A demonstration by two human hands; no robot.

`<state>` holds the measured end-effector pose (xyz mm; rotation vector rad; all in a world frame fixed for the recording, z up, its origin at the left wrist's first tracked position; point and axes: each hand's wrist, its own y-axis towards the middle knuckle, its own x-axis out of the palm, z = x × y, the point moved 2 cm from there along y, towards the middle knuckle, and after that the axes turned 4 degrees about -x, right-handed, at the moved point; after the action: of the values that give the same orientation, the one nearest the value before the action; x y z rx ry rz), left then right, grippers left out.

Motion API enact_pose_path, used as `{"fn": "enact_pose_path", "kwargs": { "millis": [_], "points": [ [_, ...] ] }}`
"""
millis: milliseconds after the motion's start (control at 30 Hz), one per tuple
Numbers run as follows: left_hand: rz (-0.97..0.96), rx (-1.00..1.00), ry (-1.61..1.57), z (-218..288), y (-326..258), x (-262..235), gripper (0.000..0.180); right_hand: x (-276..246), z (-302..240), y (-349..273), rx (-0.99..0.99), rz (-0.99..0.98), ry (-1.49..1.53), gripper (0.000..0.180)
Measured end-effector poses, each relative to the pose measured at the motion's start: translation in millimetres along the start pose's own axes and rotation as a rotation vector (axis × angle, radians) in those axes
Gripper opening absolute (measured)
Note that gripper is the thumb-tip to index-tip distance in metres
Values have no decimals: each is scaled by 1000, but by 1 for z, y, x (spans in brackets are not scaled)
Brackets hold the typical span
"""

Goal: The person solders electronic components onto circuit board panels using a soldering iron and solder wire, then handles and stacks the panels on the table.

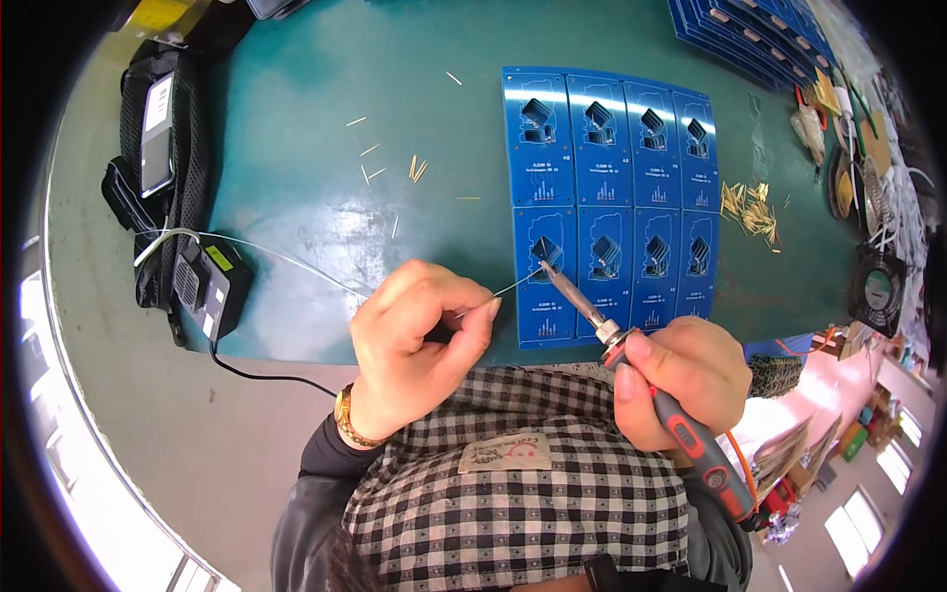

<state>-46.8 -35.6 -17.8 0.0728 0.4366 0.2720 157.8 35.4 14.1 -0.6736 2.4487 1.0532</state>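
Observation:
A blue circuit board panel (pixel 609 202), divided into several units with diamond-shaped cutouts, lies on the green table in front of me. My right hand (pixel 691 380) grips a grey and red soldering iron (pixel 688 429). Its metal tip (pixel 554 276) reaches the cutout of the near-left unit. Pinched between the thumb and fingers of my left hand (pixel 419 331) is a thin solder wire (pixel 515 286), whose end meets the board close to the iron's tip. The wire trails off to the left behind the hand. Whether solder is melting there is too small to tell.
Gold pins (pixel 752 212) lie heaped right of the panel, and several loose pins (pixel 418 170) are scattered on the green mat (pixel 306 128). More blue boards (pixel 755 39) are stacked at the far right. A black box (pixel 212 286) with a cable and a small fan (pixel 878 288) flank the work area.

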Motion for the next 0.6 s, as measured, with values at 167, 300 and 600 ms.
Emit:
{"fn": "enact_pose_path", "kwargs": {
  "millis": [167, 300, 600],
  "points": [
    [-1, -27, -11, -1, 0, -3, 13, 1, -1, 0, -3, -7, -7, 25],
    [39, -61, -84, -5, -2, -3, 13, -9, 3, 0, -31, 109, 36, 25],
    [5, 9, -30, 0, 1, -2, 13, -8, 8, 8, 34, 70, 211, 27]
  ]
}}
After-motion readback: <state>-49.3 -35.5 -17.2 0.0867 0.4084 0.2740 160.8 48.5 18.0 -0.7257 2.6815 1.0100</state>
